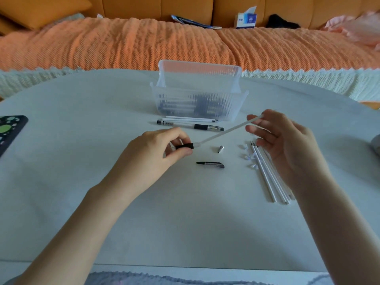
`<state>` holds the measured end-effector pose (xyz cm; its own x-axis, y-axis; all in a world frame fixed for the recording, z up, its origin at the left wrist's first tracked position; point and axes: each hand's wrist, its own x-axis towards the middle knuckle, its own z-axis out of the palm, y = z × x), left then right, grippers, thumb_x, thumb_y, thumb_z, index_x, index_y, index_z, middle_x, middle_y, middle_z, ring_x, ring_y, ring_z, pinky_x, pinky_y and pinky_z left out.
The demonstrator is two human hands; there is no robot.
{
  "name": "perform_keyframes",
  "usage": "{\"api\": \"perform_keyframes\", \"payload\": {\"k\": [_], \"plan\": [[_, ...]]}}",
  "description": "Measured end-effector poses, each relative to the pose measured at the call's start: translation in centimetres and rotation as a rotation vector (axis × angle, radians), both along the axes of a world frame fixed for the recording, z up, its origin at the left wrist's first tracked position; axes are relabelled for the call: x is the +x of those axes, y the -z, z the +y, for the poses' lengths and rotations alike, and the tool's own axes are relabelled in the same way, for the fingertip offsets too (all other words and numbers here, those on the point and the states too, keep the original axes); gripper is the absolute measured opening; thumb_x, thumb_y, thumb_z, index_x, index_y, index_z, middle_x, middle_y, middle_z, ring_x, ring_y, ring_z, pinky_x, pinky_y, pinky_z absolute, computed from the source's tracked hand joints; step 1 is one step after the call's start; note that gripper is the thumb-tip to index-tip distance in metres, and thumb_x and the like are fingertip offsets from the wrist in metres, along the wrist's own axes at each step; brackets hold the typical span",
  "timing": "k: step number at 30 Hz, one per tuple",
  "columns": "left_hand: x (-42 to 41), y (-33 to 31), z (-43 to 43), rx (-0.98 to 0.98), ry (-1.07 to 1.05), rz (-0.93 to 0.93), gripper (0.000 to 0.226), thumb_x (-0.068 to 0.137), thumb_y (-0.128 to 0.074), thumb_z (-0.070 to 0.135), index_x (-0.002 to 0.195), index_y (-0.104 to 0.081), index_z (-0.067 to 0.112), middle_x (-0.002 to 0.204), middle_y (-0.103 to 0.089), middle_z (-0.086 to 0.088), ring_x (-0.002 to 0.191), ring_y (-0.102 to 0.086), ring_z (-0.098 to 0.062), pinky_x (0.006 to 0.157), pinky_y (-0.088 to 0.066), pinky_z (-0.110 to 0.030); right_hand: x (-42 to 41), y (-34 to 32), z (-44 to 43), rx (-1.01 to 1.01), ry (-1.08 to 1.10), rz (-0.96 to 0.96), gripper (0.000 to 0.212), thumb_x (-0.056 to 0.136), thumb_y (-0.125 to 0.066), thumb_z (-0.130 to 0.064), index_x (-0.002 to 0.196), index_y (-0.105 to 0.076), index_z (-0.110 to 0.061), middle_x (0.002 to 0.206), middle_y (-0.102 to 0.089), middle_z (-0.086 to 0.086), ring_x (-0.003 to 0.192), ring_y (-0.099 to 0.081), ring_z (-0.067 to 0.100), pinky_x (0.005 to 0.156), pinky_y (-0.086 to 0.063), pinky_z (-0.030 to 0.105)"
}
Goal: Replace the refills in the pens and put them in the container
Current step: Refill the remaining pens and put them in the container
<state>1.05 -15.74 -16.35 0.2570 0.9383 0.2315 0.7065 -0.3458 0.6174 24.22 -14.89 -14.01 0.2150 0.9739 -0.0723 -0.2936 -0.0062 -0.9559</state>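
Above the white table (82,161), a stripped pen (222,133) spans both hands: the left hand (156,149) pinches its black grip, and the right hand (287,145) pinches the far end, other fingers loosely spread, apparently for refilling. The metal tip (220,149), cap (210,164) and spare refills (267,173) lie close; the container (197,103) waits behind.

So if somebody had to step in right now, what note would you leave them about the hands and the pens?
The left hand pinches the black rubber grip of a slim white pen; the right hand pinches its far end.
Its silver metal tip cone and clear black-clipped cap lie on the white table, loose white refills by the right hand.
Done: several pens in the ribbed clear plastic container.
Left: reassemble this pen, then the assembled pen before the container.
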Motion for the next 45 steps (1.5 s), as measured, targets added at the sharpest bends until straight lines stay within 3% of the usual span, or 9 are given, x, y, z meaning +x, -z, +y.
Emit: {"api": "perform_keyframes", "payload": {"k": [4,10,13,15,19,28,34,38,45], "plan": [[0.0,0.1,0.0,0.016,-0.012,0.057,0.009,0.081,-0.065,0.040,0.084,-0.062,0.031,0.078,-0.062,0.016,0.072,-0.056,-0.006,0.066,-0.048,-0.033,1.5,-0.3,0.3,0.024,0.155,-0.048,0.014,0.087,-0.056,-0.009,0.076,-0.064,-0.009,0.061,-0.064,0.000,0.051,-0.051,0.011,0.046,-0.039,0.017],[0.1,0.0,-0.1,0.017,-0.006,0.053,0.008,0.082,-0.065,0.040,0.083,-0.061,0.033,0.078,-0.062,0.019,0.073,-0.057,-0.007,0.066,-0.048,-0.032,2.6,0.9,0.8,-0.002,0.187,-0.781,0.013,0.080,-0.061,-0.014,0.069,-0.067,-0.013,0.052,-0.063,-0.002,0.042,-0.045,0.006,0.049,-0.038,0.020],[0.2,-0.1,0.0,0.010,-0.002,0.060,0.007,0.082,-0.064,0.040,0.083,-0.061,0.033,0.078,-0.062,0.018,0.074,-0.057,-0.007,0.066,-0.047,-0.031,2.4,1.5,0.6,-0.052,0.158,-0.992,0.012,0.082,-0.061,-0.017,0.072,-0.068,-0.015,0.059,-0.064,-0.005,0.041,-0.047,0.000,0.044,-0.035,0.011],[0.1,-0.1,0.0,0.006,-0.005,0.057,0.008,0.082,-0.064,0.039,0.084,-0.062,0.032,0.079,-0.062,0.017,0.074,-0.058,-0.006,0.067,-0.048,-0.031,2.3,1.8,0.6,-0.091,0.160,-1.082,0.010,0.082,-0.061,-0.021,0.077,-0.068,-0.018,0.068,-0.066,-0.005,0.049,-0.051,0.001,0.049,-0.037,0.019],[0.1,-0.2,-0.1,0.005,-0.010,0.055,0.008,0.082,-0.064,0.040,0.084,-0.062,0.032,0.080,-0.063,0.017,0.076,-0.059,-0.006,0.068,-0.048,-0.031,2.1,2.3,0.6,-0.143,0.157,-1.205,0.009,0.082,-0.060,-0.023,0.086,-0.068,-0.019,0.083,-0.066,-0.003,0.078,-0.059,0.021,0.065,-0.041,0.029],[0.0,-0.5,0.0,0.003,-0.009,0.051,0.008,0.083,-0.064,0.040,0.085,-0.062,0.032,0.080,-0.063,0.017,0.076,-0.058,-0.006,0.068,-0.047,-0.030,0.8,2.6,1.5,0.074,0.067,-1.305,0.015,0.086,-0.058,-0.015,0.093,-0.069,-0.022,0.090,-0.061,-0.005,0.071,-0.051,0.013,0.065,-0.035,0.027],[0.1,-0.6,0.0,-0.010,-0.001,0.055,0.008,0.083,-0.063,0.040,0.085,-0.061,0.032,0.080,-0.062,0.018,0.075,-0.057,-0.006,0.070,-0.048,-0.031,-1.9,2.9,5.1,0.210,-0.120,-1.457,0.024,0.092,-0.053,-0.009,0.106,-0.069,-0.019,0.094,-0.062,0.002,0.098,-0.053,0.023,0.075,-0.042,0.034],[-0.1,-0.6,0.0,-0.002,-0.009,0.054,0.009,0.083,-0.062,0.041,0.085,-0.061,0.032,0.080,-0.062,0.018,0.078,-0.056,-0.004,0.072,-0.047,-0.030,-3.1,3.1,6.9,0.189,-0.110,-1.467,0.024,0.094,-0.050,-0.008,0.103,-0.070,-0.018,0.098,-0.062,0.004,0.093,-0.056,0.025,0.064,-0.033,0.028],[-0.3,-0.6,0.1,-0.003,-0.010,0.048,0.008,0.083,-0.063,0.041,0.084,-0.061,0.033,0.082,-0.064,0.017,0.077,-0.058,-0.005,0.071,-0.048,-0.031,-3.6,3.5,7.3,0.180,-0.090,-1.586,0.023,0.091,-0.054,-0.007,0.103,-0.071,-0.019,0.100,-0.063,0.001,0.083,-0.057,0.020,0.062,-0.030,0.025]]}}
